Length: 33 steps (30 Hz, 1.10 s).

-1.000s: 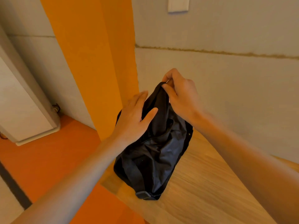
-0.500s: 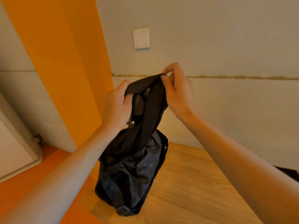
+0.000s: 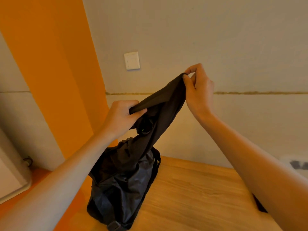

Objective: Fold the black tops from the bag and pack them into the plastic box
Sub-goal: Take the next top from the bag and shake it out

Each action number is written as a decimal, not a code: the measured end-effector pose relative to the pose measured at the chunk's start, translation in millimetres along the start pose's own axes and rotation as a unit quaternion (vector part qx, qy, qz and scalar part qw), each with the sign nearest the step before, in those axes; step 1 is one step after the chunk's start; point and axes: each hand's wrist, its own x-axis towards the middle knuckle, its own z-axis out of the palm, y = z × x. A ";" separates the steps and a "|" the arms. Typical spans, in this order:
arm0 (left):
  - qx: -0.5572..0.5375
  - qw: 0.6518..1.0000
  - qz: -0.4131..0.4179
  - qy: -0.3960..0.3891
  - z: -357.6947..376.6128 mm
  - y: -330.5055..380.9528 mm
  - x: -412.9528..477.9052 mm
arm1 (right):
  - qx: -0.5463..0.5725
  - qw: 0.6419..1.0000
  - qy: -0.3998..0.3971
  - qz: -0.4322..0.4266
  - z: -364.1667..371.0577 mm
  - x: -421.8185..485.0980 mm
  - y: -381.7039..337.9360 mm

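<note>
Grip of left hand (image 3: 120, 119) and right hand (image 3: 200, 90) tight on black top (image 3: 166, 100), partly out of bag (image 3: 123, 184).

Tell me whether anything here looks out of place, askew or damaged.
Nothing looks spilled or torn. The black bag slumps right at the left edge of the wooden table, so it might tip off as the left hand and right hand lift the black top out. The wall's seam looks ragged and stained.
</note>
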 end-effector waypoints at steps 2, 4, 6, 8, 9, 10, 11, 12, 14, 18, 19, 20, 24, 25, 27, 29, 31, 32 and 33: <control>-0.032 0.999 -0.001 -0.009 -0.3 16.1 12.9 | -0.010 0.999 0.030 0.020 -18.8 10.1 1.7; -0.070 0.998 -0.005 -0.004 0.6 29.0 24.3 | -0.019 0.997 0.061 0.042 -35.7 21.3 6.5; -0.125 0.992 -0.010 0.017 1.4 44.8 35.8 | -0.032 0.993 0.094 0.061 -56.7 32.8 9.1; -0.205 0.978 -0.017 0.030 4.4 62.2 47.0 | -0.045 0.989 0.113 0.082 -77.7 42.9 10.6; -0.244 0.969 -0.015 0.036 6.2 71.3 53.8 | -0.055 0.988 0.109 0.089 -88.3 47.5 9.9; -0.272 0.961 -0.008 0.048 7.7 81.2 61.5 | -0.069 0.989 0.094 0.095 -98.5 51.6 7.8; -0.281 0.958 0.005 0.062 9.0 90.1 69.5 | -0.083 0.989 0.063 0.102 -107.3 55.1 5.2; -0.266 0.961 0.028 0.075 9.9 98.4 78.2 | -0.091 0.990 0.021 0.107 -115.4 57.8 1.7; -0.209 0.972 0.080 0.077 13.0 114.8 93.2 | -0.081 0.988 -0.084 0.103 -126.7 59.8 -7.0; -0.154 0.981 0.112 0.035 29.8 139.4 108.2 | -0.030 0.959 -0.263 0.101 -121.1 55.6 -28.1; -0.147 0.982 0.114 0.035 35.3 143.4 109.5 | -0.030 0.956 -0.270 0.112 -116.0 54.5 -31.5; -0.141 0.983 0.113 0.035 40.1 146.6 110.5 | -0.041 0.955 -0.267 0.123 -111.3 54.0 -33.4; -0.126 0.985 0.098 0.061 51.3 149.7 110.1 | -0.049 0.966 -0.224 0.120 -108.8 54.7 -27.0; -0.132 0.985 0.095 0.064 52.0 149.1 108.4 | -0.015 0.967 -0.224 0.119 -113.2 55.2 -25.9; -0.186 0.979 0.068 0.045 52.8 147.2 101.9 | 0.063 0.965 -0.222 0.123 -121.6 57.6 -24.4; -0.234 0.972 0.004 -0.025 58.9 143.2 92.9 | 0.143 0.953 -0.224 0.148 -129.7 61.8 -26.1; -0.226 0.961 -0.058 -0.145 71.9 133.2 82.0 | 0.211 0.923 -0.263 0.188 -135.9 63.8 -29.5; -0.239 0.948 -0.072 -0.199 79.0 127.1 75.1 | 0.223 0.913 -0.281 0.197 -138.0 64.2 -30.1; -0.279 0.924 -0.081 -0.248 86.6 121.0 67.5 | 0.225 0.910 -0.284 0.200 -139.5 63.2 -31.6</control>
